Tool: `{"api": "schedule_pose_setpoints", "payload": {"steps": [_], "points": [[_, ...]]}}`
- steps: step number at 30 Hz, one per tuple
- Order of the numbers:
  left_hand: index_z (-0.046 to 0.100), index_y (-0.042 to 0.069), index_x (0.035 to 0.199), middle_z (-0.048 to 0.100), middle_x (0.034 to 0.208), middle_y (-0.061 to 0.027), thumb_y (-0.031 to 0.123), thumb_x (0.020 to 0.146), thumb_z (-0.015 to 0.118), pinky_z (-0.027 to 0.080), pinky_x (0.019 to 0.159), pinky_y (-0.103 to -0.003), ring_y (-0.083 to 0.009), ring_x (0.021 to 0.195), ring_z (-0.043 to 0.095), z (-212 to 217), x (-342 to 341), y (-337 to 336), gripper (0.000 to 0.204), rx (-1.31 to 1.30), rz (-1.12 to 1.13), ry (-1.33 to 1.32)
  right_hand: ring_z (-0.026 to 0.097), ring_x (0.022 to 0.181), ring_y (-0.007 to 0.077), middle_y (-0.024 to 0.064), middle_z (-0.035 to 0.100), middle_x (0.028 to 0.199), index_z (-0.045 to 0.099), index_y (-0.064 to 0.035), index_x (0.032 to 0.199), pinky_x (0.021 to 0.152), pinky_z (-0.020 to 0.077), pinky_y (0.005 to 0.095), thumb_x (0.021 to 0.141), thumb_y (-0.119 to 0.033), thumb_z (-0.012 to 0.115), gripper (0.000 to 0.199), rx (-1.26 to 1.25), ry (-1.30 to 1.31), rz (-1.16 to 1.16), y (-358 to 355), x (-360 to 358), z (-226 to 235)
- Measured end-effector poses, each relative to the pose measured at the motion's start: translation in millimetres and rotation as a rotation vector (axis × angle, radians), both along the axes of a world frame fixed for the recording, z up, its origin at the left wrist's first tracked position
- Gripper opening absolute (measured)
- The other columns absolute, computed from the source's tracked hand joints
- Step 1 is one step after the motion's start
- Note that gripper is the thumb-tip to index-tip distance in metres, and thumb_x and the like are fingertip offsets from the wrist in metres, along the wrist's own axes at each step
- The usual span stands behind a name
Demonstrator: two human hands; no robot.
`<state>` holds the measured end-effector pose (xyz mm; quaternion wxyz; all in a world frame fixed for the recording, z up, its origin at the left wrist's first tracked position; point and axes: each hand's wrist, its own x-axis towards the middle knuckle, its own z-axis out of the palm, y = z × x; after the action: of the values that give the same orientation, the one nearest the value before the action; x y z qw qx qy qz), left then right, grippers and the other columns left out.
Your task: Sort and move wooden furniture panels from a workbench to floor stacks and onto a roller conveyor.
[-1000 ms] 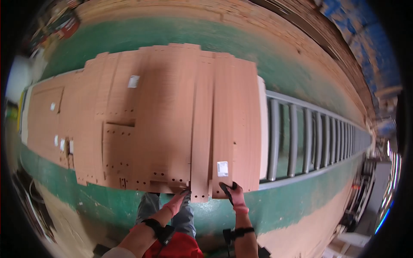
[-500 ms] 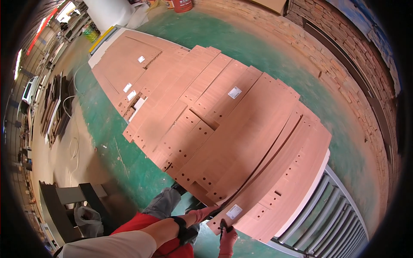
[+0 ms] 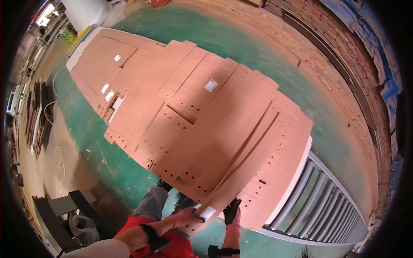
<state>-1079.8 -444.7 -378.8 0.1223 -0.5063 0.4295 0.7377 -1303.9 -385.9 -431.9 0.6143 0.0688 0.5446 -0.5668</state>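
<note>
While the person stands at the near end of a long counter [image 3: 306, 161] stacked with reddish-brown panels, both hands meet at the corner of one narrow panel [image 3: 241, 174] that lies on top of the stack and juts out past its near edge. The left hand [image 3: 186, 216], bare, reaches in from the lower left with its fingers [image 3: 198, 213] curled under and around the panel's end, right by a small white label [image 3: 207, 213] stuck near that corner; the hold looks closed on the board. The right hand [image 3: 232, 210], in a dark glove, comes up from below just beside it, its fingers pressed against the panel's underside and edge, though how firmly they close cannot be told. The panel runs away from the hands diagonally toward the upper right, over wider drilled panels [image 3: 172, 112] that carry rows of small holes and a few more white labels [image 3: 211, 85]. To the right of the stack a roller conveyor [image 3: 320, 206] with grey rollers extends toward the lower right. Around the counter lies a green floor [image 3: 90, 150], and a brick wall [image 3: 340, 56] curves along the upper right. The person's grey trouser legs [image 3: 150, 206] show beneath the panel's overhang.
</note>
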Motion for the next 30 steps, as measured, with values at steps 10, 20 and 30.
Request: {"api": "schedule_pose_setpoints", "payload": {"steps": [10, 20, 30], "points": [[0.057, 0.004, 0.120, 0.062, 0.082, -0.0050, 0.032, 0.073, 0.079, 0.047, 0.052, -0.027, -0.0111, 0.064, 0.058, 34, 56, 16, 0.059, 0.051, 0.076, -0.054, 0.052, 0.072, 0.0086, -0.0010, 0.061, 0.088, 0.060, -0.0031, 0.112, 0.062, 0.0428, 0.0239, 0.093, -0.029, 0.061, 0.032, 0.218, 0.271, -0.062, -47, 56, 14], [0.056, 0.001, 0.119, 0.062, 0.094, -0.0061, 0.030, 0.076, 0.074, 0.046, 0.068, -0.027, -0.0119, 0.078, 0.057, -18, 7, -40, 0.055, -0.209, 0.478, -0.138, 0.059, 0.103, 0.0299, 0.0192, 0.061, 0.115, 0.055, 0.0031, 0.120, 0.090, 0.0455, 0.0365, 0.094, -0.019, 0.053, 0.035, 0.270, 0.845, 0.566, -155, -6, 24], [0.050, -0.002, 0.120, 0.060, 0.110, -0.0101, 0.016, 0.079, 0.075, 0.048, 0.086, -0.032, -0.0178, 0.095, 0.059, -78, 5, -56, 0.051, 0.078, 0.829, 0.078, 0.051, 0.115, 0.0376, 0.0221, 0.049, 0.131, 0.040, -0.0012, 0.137, 0.100, 0.0407, 0.0409, 0.093, -0.012, 0.051, 0.047, 0.400, 0.995, 0.612, -78, 67, -11]]}}
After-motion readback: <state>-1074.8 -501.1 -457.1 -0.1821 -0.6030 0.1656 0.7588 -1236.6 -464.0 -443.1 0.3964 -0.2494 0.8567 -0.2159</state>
